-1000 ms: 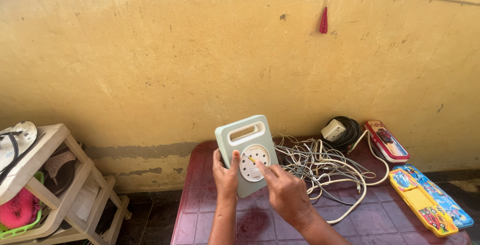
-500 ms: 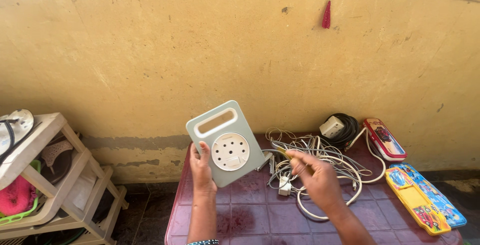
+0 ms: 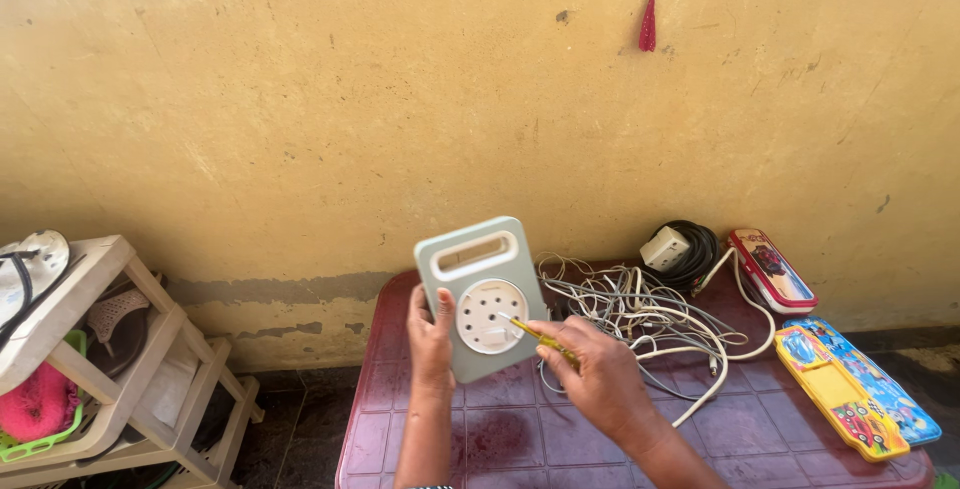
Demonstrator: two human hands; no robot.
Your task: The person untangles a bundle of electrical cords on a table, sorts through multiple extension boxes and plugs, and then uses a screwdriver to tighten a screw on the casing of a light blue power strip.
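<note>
Low in the middle of the frame, the left hand (image 3: 430, 334) holds a pale green extension reel box (image 3: 482, 294) by its left edge, fingers wrapped behind and thumb on the front, so this grip is closed on the box. The box stands nearly upright, its carry slot at the top and its round white socket face toward the camera, its lower edge just above the dark red tiled bench (image 3: 560, 439).

The right hand (image 3: 600, 384) pinches a yellow-handled screwdriver (image 3: 535, 334), its grip narrow around the handle, and the tip sits on the centre of the socket face.

Half a second ago the box was tilted further left and the right hand was apart from it, over the wires; a second ago the hand was on the dial. The tool has come back to the face, which suggests work on the centre screw (whether the tip is seated in a screw head is too small to tell).

To the right of the box lies a tangle of white cable (image 3: 640, 314), and beyond it a black cable coil with a white plug (image 3: 680, 247). Two colourful pencil cases (image 3: 850, 389) lie at lower right. A wooden rack (image 3: 110, 369) stands at lower left.
</note>
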